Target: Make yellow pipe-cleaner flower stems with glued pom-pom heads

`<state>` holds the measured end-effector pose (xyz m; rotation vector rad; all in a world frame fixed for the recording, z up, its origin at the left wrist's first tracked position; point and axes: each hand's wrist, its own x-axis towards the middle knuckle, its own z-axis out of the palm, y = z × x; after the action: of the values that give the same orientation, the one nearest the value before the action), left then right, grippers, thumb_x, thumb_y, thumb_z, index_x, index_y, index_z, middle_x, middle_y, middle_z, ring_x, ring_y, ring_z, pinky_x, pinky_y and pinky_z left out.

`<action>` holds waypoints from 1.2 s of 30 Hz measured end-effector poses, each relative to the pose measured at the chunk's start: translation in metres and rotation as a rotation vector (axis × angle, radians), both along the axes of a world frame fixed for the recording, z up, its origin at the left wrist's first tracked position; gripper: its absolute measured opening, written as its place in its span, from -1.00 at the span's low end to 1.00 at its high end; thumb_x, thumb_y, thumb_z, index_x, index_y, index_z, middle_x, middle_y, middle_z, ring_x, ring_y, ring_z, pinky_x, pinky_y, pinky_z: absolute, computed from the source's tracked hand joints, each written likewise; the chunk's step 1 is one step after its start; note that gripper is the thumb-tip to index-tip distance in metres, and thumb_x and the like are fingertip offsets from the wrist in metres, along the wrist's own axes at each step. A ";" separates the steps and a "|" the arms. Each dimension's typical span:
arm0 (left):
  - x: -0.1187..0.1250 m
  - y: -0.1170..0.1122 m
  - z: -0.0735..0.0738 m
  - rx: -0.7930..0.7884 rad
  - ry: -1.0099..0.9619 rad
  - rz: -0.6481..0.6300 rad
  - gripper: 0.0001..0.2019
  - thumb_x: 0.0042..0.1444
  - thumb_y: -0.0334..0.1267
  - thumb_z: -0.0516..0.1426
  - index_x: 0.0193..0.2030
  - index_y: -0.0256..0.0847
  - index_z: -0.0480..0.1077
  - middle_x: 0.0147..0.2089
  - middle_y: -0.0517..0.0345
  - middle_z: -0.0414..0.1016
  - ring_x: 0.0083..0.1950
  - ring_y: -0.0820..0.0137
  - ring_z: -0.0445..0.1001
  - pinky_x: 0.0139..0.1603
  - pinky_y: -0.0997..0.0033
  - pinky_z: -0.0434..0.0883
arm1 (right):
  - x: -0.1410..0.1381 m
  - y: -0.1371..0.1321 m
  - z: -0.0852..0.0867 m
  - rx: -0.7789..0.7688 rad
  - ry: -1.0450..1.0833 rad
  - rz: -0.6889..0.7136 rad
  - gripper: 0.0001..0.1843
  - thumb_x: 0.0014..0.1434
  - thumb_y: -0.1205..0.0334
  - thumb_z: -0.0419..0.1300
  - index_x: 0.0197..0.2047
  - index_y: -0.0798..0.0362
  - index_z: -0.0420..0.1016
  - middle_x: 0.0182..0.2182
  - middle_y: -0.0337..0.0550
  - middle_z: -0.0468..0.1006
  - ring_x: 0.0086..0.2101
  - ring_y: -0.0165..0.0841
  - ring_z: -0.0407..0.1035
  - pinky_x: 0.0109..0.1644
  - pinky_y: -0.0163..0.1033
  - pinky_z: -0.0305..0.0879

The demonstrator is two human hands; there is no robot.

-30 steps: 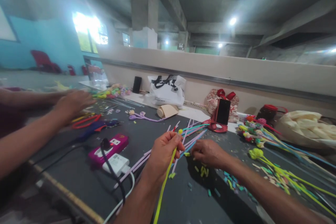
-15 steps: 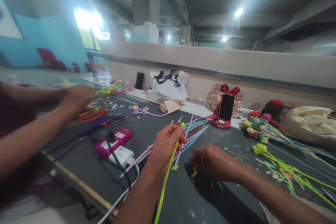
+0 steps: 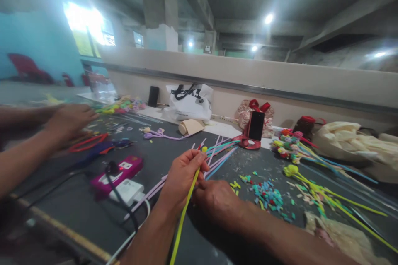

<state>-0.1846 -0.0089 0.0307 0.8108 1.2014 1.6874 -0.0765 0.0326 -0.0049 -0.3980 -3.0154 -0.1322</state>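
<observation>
My left hand [image 3: 188,172] is closed, pinching a long yellow-green craft stem [image 3: 185,209] between thumb and fingers. The stem runs down along my forearm, and a small yellow tip [image 3: 204,149] shows above the thumb. My right hand [image 3: 214,198] is just below and right of the left one, its fingers curled; what they hold, if anything, is hidden. Behind the hands lie lilac stems [image 3: 214,151] and teal stems [image 3: 222,145]. Small cut pieces [image 3: 269,194] in blue, green and red are scattered right of my right hand.
A phone [image 3: 256,125] leans on a red stand. Flower-topped stems [image 3: 290,145] and yellow-green stems [image 3: 323,188] lie at right. Purple scissors [image 3: 154,133] and a white bag [image 3: 189,101] are behind. Left are a magenta power strip [image 3: 118,174], cables and another person's hand [image 3: 70,120].
My right hand has moved left from above the cut pieces to beside my left hand, uncovering the pile. The left hand still grips the yellow-green stem. The view has turned slightly right.
</observation>
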 end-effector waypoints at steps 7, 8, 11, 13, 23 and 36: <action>-0.001 -0.001 -0.001 0.005 0.050 -0.005 -0.76 -0.08 -0.11 0.14 -0.51 -0.26 0.24 -0.63 0.35 0.31 -0.70 0.68 0.14 -0.70 0.70 0.05 | 0.026 -0.008 0.014 0.116 -0.063 0.105 -0.90 0.08 0.40 0.05 -0.30 0.10 0.35 -0.38 -0.13 0.46 -0.46 -0.35 0.31 -0.51 -0.32 0.11; -0.001 -0.001 -0.001 0.000 0.068 -0.007 -0.75 -0.08 -0.11 0.13 -0.50 -0.25 0.24 -0.63 0.35 0.31 -0.70 0.68 0.14 -0.70 0.70 0.05 | 0.032 -0.009 0.014 0.125 -0.074 0.109 -0.91 0.07 0.40 0.06 -0.32 0.09 0.35 -0.39 -0.15 0.46 -0.46 -0.36 0.29 -0.51 -0.32 0.09; 0.002 0.001 -0.004 -0.044 0.207 -0.031 -0.76 -0.03 -0.08 0.07 -0.48 -0.24 0.23 -0.60 0.31 0.34 -0.69 0.64 0.17 -0.69 0.67 0.05 | 0.051 -0.007 0.013 0.078 -0.108 0.091 -0.93 0.04 0.38 0.08 -0.38 0.07 0.36 -0.45 -0.21 0.46 -0.49 -0.38 0.27 -0.50 -0.32 0.06; 0.006 0.003 -0.007 -0.097 0.492 -0.079 -0.75 0.05 -0.08 -0.03 -0.45 -0.24 0.25 -0.56 0.25 0.39 -0.65 0.60 0.23 -0.67 0.63 0.10 | 0.064 -0.001 0.015 -0.001 -0.101 0.012 -0.93 0.03 0.34 0.09 -0.44 0.05 0.38 -0.47 -0.24 0.47 -0.49 -0.40 0.28 -0.49 -0.32 0.06; 0.018 0.015 -0.021 -0.338 1.349 -0.071 -0.81 0.03 -0.21 -0.03 -0.45 -0.17 0.36 -0.40 0.07 0.51 -0.28 0.27 0.46 -0.35 0.39 0.23 | 0.114 0.074 0.025 -0.098 0.031 -0.528 -0.79 0.09 0.32 0.02 -0.32 0.05 0.49 -0.39 -0.15 0.54 -0.40 -0.34 0.40 -0.40 -0.35 0.12; 0.009 0.013 -0.013 -0.492 1.486 0.105 -0.75 0.13 -0.19 -0.14 -0.31 -0.11 0.33 -0.34 0.07 0.53 -0.26 0.24 0.48 -0.37 0.38 0.21 | 0.113 0.073 0.019 -0.219 0.062 -0.560 -0.89 0.09 0.30 0.10 -0.41 0.12 0.41 -0.43 -0.20 0.47 -0.41 -0.36 0.35 -0.32 -0.24 0.22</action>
<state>-0.1756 0.0036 0.0178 1.7438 2.4827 0.5443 0.0369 0.1054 0.0141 -1.2309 -2.7755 0.1702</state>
